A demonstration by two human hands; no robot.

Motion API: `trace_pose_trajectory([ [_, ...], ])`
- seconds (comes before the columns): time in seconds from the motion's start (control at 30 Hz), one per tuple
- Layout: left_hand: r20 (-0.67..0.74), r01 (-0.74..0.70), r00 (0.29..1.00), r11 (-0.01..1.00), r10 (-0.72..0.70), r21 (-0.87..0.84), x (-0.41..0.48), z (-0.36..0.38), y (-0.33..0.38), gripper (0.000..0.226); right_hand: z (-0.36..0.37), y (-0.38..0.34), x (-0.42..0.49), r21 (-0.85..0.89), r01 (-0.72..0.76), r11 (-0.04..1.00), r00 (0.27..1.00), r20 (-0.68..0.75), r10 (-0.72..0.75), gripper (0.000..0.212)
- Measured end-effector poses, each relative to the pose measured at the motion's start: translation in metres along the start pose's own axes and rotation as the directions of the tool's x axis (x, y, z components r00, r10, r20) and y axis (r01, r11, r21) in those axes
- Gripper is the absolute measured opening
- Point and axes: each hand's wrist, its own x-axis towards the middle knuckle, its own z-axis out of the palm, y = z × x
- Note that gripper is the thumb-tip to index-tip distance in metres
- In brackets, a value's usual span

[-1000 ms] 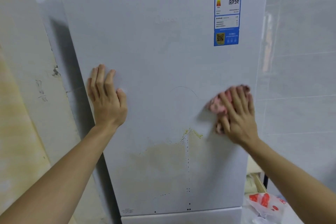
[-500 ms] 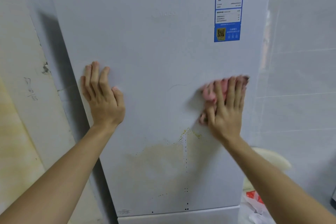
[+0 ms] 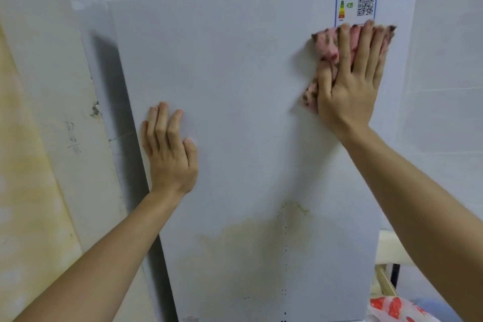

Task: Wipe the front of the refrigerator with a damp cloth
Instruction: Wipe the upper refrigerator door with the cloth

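Observation:
The white refrigerator door (image 3: 243, 81) fills the view. A pink patterned cloth (image 3: 326, 46) lies flat against its upper right part, just under the blue energy label (image 3: 356, 0). My right hand (image 3: 350, 86) presses the cloth to the door with straight, spread fingers that cover the label's lower half. At the door's left edge, lower down, my left hand (image 3: 170, 151) rests flat on the bare surface. A yellowish stain (image 3: 251, 240) with dark specks marks the lower middle of the door.
A stained, chipped wall (image 3: 47, 138) stands close on the left. White tiled wall (image 3: 449, 73) runs along the right. A red and white plastic bag (image 3: 394, 308) lies at the bottom right, near a pale frame (image 3: 386, 282).
My right hand has slid the cloth up the door from the middle right to just below the blue label. My left hand has stayed flat at the left edge.

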Motion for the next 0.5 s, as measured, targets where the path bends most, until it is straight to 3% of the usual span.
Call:
trace_pose_trajectory([
  [0.07,0.006,0.001,1.0,1.0,-0.001,0.01,0.0,-0.002,0.002,0.054,0.004,-0.017,-0.012,-0.007,-0.035,0.999,0.999,-0.019,0.035,0.06],
  [0.17,0.013,-0.001,1.0,1.0,0.001,0.006,0.0,-0.002,0.003,0.055,0.007,-0.035,-0.064,0.021,0.127,0.992,0.992,-0.009,-0.127,0.058],
  [0.27,0.004,-0.004,1.0,1.0,0.004,0.011,0.0,-0.002,0.002,0.055,0.003,-0.042,-0.14,0.089,0.287,0.954,0.947,0.127,-0.297,0.067],
  [0.4,0.007,-0.006,1.0,1.0,0.006,0.009,-0.001,-0.001,0.0,0.055,-0.005,-0.023,-0.201,0.144,0.571,0.808,0.753,0.301,-0.586,0.062],
  [0.5,0.019,-0.006,1.0,1.0,0.006,0.011,-0.001,-0.002,-0.002,0.056,-0.009,-0.003,-0.184,0.243,0.671,0.7,0.628,0.316,-0.711,0.059],
])
